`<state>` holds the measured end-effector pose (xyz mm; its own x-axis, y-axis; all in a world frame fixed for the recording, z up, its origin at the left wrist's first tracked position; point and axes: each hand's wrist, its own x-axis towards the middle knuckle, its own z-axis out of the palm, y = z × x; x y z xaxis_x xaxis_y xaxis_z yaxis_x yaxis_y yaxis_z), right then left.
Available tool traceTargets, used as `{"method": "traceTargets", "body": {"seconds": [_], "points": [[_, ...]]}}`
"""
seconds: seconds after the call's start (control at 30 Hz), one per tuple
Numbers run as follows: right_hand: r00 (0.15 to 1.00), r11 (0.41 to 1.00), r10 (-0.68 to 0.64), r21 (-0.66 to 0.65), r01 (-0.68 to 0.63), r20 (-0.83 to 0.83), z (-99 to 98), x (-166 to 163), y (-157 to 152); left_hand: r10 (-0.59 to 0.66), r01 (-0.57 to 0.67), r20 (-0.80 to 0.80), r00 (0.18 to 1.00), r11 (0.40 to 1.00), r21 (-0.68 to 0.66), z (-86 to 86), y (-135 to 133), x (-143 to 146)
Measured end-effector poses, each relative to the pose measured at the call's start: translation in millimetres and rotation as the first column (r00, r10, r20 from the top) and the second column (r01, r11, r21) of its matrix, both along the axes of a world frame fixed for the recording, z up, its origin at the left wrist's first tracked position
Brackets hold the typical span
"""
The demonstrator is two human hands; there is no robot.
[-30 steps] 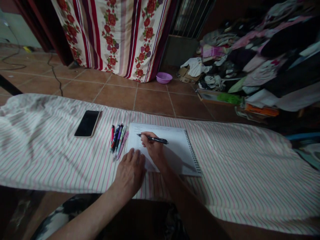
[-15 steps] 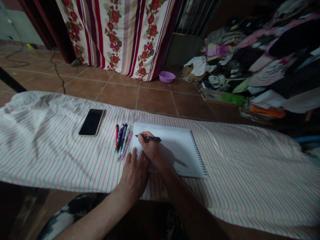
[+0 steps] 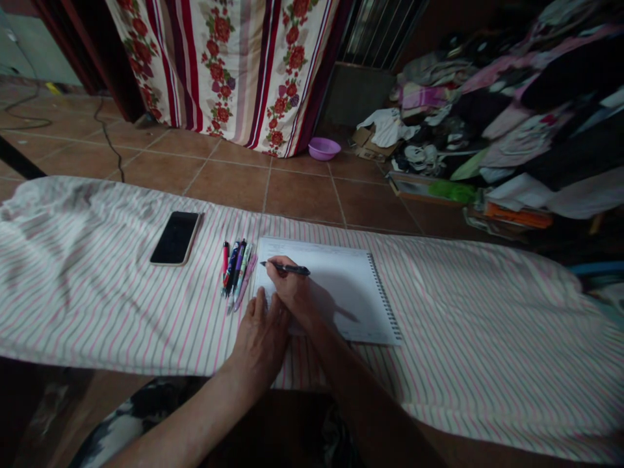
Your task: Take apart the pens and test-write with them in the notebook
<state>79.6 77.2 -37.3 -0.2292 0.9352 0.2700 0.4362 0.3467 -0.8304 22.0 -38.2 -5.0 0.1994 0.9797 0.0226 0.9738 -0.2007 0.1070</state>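
A white spiral notebook lies on the striped cloth, its wire binding on the right. My right hand is closed round a black pen, whose tip points left at the page near its left edge. Below it my left hand rests flat with fingers spread, partly on the notebook's lower left corner. My right forearm passes over the page's lower part and hides some of it. Just left of the notebook lie several coloured pens side by side. Any writing by the pen tip is too small to read.
A phone with a dark screen lies left of the pens on the striped cloth. Beyond are a tiled floor, a flowered curtain, a purple basin and a heap of clothes at the right.
The whole view has shifted slightly, so everything appears a little further left. My right hand keeps its hold on the pen at nearly the same place on the page; my left hand stays put.
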Motion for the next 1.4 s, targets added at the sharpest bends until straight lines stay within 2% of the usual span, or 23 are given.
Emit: {"method": "traceTargets", "body": {"seconds": [0.17,0.5,0.73,0.83,0.97,1.07,1.13,1.2,1.3,1.4], "points": [[1.000,1.000,-0.020,-0.007,0.020,0.024,0.3,1,0,0.018,-0.018,-0.024,1.000,1.000,0.014,-2.5,0,1],[1.000,0.999,-0.026,0.026,0.026,0.005,-0.3,1,0,0.014,-0.014,0.007,1.000,1.000,-0.010,3.2,1,2],[0.979,0.992,-0.096,-0.097,0.080,-0.180,0.7,5,-2,0.022,-0.022,0.012,1.000,1.000,0.001,2.3,4,2],[0.971,0.995,-0.066,-0.083,0.048,-0.228,3.7,9,-2,0.046,-0.046,0.059,0.997,0.999,0.006,9.1,5,0],[0.984,1.000,0.021,0.002,-0.021,-0.175,13.9,23,-2,0.087,-0.098,0.231,0.969,0.994,0.037,19.4,7,1],[0.990,0.995,0.013,0.100,0.001,-0.137,21.8,36,-2,0.155,-0.200,0.472,0.868,0.979,0.047,20.7,10,9],[0.993,0.988,0.007,0.155,0.012,-0.121,24.9,44,-2,0.155,-0.248,0.659,0.736,0.968,0.049,18.7,13,16],[0.995,0.980,0.008,0.201,0.012,-0.096,26.0,51,-2,0.104,-0.255,0.789,0.606,0.964,0.068,16.3,17,25],[0.999,0.967,-0.007,0.253,0.016,-0.035,25.9,61,0,0.056,-0.254,0.874,0.482,0.964,0.078,14.2,23,39],[0.997,0.959,-0.068,0.278,0.053,0.046,26.1,72,3,0.029,-0.228,0.901,0.432,0.970,0.078,14.0,26,50]]}}
